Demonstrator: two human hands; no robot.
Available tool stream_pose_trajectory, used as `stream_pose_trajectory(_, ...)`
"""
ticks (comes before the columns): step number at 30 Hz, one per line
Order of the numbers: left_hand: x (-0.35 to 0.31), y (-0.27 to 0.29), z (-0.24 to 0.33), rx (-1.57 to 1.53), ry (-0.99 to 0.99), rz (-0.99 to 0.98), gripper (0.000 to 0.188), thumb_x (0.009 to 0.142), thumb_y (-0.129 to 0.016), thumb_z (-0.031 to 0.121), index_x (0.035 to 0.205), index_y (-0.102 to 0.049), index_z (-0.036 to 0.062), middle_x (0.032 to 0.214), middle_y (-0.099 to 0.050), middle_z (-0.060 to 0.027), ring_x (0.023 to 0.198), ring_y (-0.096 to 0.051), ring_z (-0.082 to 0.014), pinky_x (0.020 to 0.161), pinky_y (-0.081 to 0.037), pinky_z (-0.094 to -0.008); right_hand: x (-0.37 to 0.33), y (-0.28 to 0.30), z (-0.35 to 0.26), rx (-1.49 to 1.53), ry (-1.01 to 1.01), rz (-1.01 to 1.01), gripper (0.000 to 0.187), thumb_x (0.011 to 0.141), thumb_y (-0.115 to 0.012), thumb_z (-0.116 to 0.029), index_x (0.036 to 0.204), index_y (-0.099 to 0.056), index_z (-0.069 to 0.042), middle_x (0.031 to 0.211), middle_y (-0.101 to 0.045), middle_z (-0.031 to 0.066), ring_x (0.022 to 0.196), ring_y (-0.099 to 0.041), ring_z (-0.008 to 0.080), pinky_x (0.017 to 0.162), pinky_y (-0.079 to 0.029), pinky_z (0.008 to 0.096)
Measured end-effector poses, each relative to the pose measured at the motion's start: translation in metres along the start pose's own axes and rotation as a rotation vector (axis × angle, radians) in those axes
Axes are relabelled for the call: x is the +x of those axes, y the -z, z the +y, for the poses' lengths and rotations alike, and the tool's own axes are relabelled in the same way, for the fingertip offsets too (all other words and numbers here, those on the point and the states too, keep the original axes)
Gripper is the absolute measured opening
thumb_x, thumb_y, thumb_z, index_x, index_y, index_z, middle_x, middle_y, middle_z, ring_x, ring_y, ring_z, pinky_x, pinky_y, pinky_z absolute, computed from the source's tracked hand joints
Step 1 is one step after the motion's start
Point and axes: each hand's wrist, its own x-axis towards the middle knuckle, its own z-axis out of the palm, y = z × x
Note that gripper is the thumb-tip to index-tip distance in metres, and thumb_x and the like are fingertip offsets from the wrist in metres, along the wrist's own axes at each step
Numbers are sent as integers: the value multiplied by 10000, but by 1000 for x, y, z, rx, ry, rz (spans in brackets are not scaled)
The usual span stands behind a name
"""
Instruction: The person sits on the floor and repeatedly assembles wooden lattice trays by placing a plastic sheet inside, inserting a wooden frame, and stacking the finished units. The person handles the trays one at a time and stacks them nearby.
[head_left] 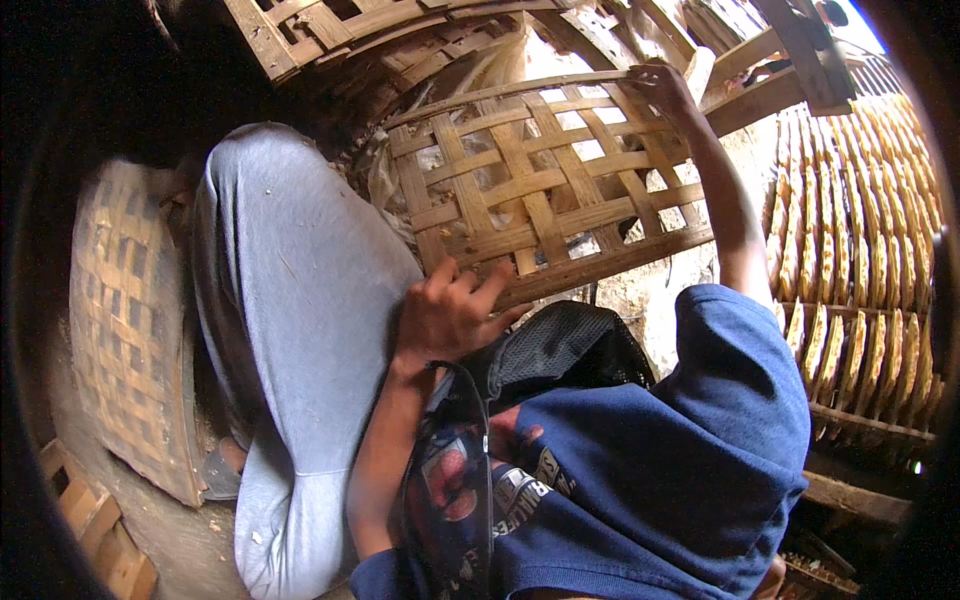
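Observation:
A woven bamboo tray (535, 170) with an open lattice and thin wooden edge strips is tilted in front of me. My left hand (450, 312) is closed on its near edge at the left, fingertips over the strip and thumb below. At the far right corner my right hand (662, 88) grips the edge, its fingers partly hidden by shadow. Through the gaps of the lattice show pale ground and clear plastic sheeting (385, 175).
Another woven bamboo tray (135, 320) stands on edge left of my grey-trousered leg (290, 260). More lattice trays (330, 30) lie at the top. Racks of yellowish strips in rows (850, 210) fill the right side, near a wooden frame (765, 100). A slatted wooden piece (95, 525) lies lower left.

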Motion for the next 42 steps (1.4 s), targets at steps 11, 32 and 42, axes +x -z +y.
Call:
stream_pose_trajectory(11,-1,9,2,39,-18,2,517,830,-709,546,1169,-664,159,702,-681,-102,760,-676,-283,580,-600,-403,13,-10,4,-218,-59,55,281,867,-695,-236,1118,-756,-126,1139,-733,80,951,-722,219,865,-569,358)
stream_pose_trajectory(32,-6,-5,2,157,-196,47,468,882,-619,463,1188,-663,111,850,-688,-133,860,-696,-280,591,-604,-384,33,67,56,-435,177,-175,329,935,-671,-330,1116,-665,-55,1083,-701,125,1014,-664,267,877,-520,393)
stream_pose_trajectory(42,-2,32,7,387,-39,454,354,914,-634,449,964,-661,100,751,-606,-46,817,-658,-191,584,-580,-322,-27,147,-10,-571,167,-250,303,947,-658,-313,1075,-655,-38,1020,-702,112,954,-662,251,844,-522,387)
